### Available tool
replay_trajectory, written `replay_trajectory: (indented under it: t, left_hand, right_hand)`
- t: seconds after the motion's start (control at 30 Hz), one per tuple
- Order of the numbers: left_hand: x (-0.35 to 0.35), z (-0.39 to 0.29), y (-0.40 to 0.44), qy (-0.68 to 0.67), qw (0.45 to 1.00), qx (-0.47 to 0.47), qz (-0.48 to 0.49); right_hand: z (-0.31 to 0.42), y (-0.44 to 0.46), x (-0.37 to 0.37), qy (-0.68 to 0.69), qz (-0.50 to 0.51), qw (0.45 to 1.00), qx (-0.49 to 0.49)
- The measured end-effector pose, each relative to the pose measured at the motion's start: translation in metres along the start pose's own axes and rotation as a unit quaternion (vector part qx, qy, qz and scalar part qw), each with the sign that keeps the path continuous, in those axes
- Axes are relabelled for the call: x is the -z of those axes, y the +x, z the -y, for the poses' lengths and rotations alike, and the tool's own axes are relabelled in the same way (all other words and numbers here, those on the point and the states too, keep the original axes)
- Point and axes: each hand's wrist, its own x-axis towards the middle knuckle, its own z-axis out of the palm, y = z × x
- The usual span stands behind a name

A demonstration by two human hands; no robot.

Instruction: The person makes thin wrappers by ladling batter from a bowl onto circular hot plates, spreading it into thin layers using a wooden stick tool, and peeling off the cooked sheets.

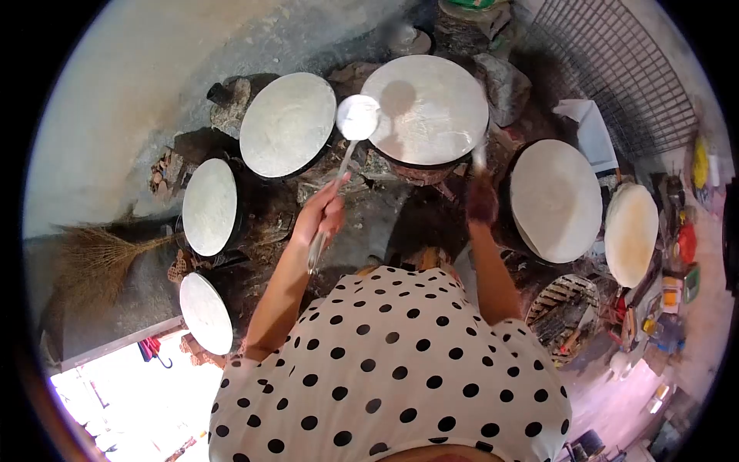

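My left hand (pixel 319 214) is closed round the handle of a metal ladle (pixel 348 158). White batter (pixel 358 117) fills the ladle's bowl, which hangs between two round griddles and casts a shadow on the larger one. A thin white sheet of batter (pixel 431 112) covers that larger griddle. Beside its right edge my right hand (pixel 482 202) is closed, in shadow and blurred. A pale, smeared thing (pixel 479 158) sticks up from it, its kind unclear. To the left lies another white sheet (pixel 289 125) on its griddle, and to the right a further one (pixel 556 200).
Two more white-covered rounds (pixel 210 208) (pixel 205 313) stand at the left. A browned flatbread stack (pixel 631 235) is at the far right, near a slatted basket (pixel 563 316). A straw broom (pixel 104 266) leans left. Rocks (pixel 502 88) and a wire grid (pixel 616 73) stand behind.
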Motion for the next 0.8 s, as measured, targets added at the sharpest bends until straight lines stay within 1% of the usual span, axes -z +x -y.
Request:
replay_trajectory:
  t: [0.07, 0.1, 0.13, 0.17, 0.2, 0.23, 0.27, 0.33, 0.4, 0.47, 0.5, 0.53, 0.57, 0.6, 0.63, 0.67, 0.7, 0.73, 0.77, 0.8]
  left_hand:
    - [0.018, 0.014, -0.026, 0.012, 0.999, -0.052, -0.003]
    - [0.024, 0.019, -0.029, 0.01, 0.998, -0.055, 0.002]
    - [0.03, 0.025, -0.034, -0.032, 0.999, -0.024, -0.03]
    - [0.038, 0.033, -0.044, -0.076, 0.995, 0.011, -0.066]
    - [0.046, 0.038, -0.051, -0.077, 0.995, 0.011, -0.068]
    - [0.055, 0.039, -0.053, -0.147, 0.987, 0.044, -0.057]
    - [0.064, 0.043, -0.058, -0.216, 0.972, 0.082, -0.047]
    - [0.08, 0.046, -0.064, -0.205, 0.974, 0.089, -0.033]
    - [0.083, 0.04, -0.069, -0.167, 0.98, 0.081, -0.064]
    - [0.104, 0.034, -0.064, -0.158, 0.98, 0.112, -0.051]
    - [0.109, 0.03, -0.06, -0.171, 0.978, 0.11, -0.036]
    - [0.115, 0.029, -0.055, -0.187, 0.976, 0.11, -0.019]
    - [0.122, 0.03, -0.05, -0.24, 0.966, 0.097, -0.004]
    - [0.121, 0.03, -0.048, -0.239, 0.964, 0.121, 0.006]
    - [0.114, 0.027, -0.05, -0.286, 0.953, 0.086, 0.052]
    - [0.103, 0.026, -0.05, -0.336, 0.936, 0.042, 0.098]
    - [0.09, 0.032, -0.059, -0.296, 0.949, -0.016, 0.106]
    - [0.084, 0.039, -0.065, -0.299, 0.948, -0.014, 0.109]
    - [0.08, 0.046, -0.073, -0.097, 0.991, -0.05, 0.08]
    - [0.072, 0.051, -0.079, 0.11, 0.989, -0.085, 0.045]
  right_hand:
    - [-0.078, -0.057, -0.023, -0.06, -0.033, 0.994, -0.084]
    - [-0.085, -0.074, -0.027, -0.182, -0.013, 0.979, -0.087]
    - [-0.091, -0.092, -0.029, -0.302, 0.006, 0.949, -0.087]
    - [-0.033, -0.106, -0.006, -0.319, 0.042, 0.946, 0.029]
    - [0.006, -0.11, 0.005, -0.329, 0.074, 0.93, 0.147]
    - [-0.002, -0.1, -0.003, -0.329, 0.071, 0.93, 0.151]
    - [-0.017, -0.09, -0.01, -0.321, -0.026, 0.935, 0.151]
    - [-0.035, -0.076, -0.028, -0.316, -0.132, 0.928, 0.144]
    - [-0.055, -0.067, -0.04, -0.385, -0.037, 0.902, 0.193]
    - [-0.049, -0.068, -0.036, -0.482, -0.012, 0.843, 0.24]
    - [0.002, -0.07, -0.026, -0.453, 0.027, 0.88, 0.139]
    - [0.037, -0.073, -0.022, -0.418, 0.061, 0.906, 0.034]
    - [0.032, -0.081, -0.03, -0.399, 0.112, 0.91, -0.004]
    - [0.025, -0.093, -0.033, -0.374, 0.162, 0.912, -0.044]
    - [0.045, -0.109, -0.013, -0.385, 0.156, 0.907, -0.062]
    - [0.089, -0.119, 0.017, -0.34, 0.165, 0.926, -0.026]
    - [0.113, -0.122, 0.038, -0.29, 0.176, 0.941, 0.014]
    - [0.107, -0.119, 0.054, -0.294, 0.174, 0.94, 0.013]
    - [0.099, -0.116, 0.075, -0.343, 0.24, 0.905, -0.08]
    - [0.075, -0.115, 0.095, -0.371, 0.252, 0.886, -0.119]
